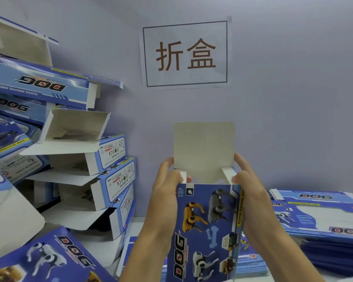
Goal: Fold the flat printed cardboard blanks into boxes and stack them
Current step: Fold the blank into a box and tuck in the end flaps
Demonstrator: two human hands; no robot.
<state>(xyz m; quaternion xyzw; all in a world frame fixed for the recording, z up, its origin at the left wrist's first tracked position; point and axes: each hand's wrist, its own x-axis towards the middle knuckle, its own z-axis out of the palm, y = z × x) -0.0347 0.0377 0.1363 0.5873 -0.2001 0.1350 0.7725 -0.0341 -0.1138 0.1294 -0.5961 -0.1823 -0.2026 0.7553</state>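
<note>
- Your left hand point(167, 192) and right hand point(251, 192) clasp the box point(208, 226) by its sides, thumbs pressing the side flaps point(228, 175) inward; lid flap point(204, 147) upright, not yet closed.
- Flat blanks point(322, 218) remain on your right.
- Folded boxes point(102, 180) are stacked on your left, lids open.

A leaning pile of folded boxes point(73, 151) crowds the left side, its open flaps jutting toward the middle. On the right a low stack of flat blanks point(322, 218) covers the table, with open air above it. Between them the box point(207, 224) held upright by both hands fills the gap, its raised lid flap point(204, 147) just before the wall point(293, 98).
</note>
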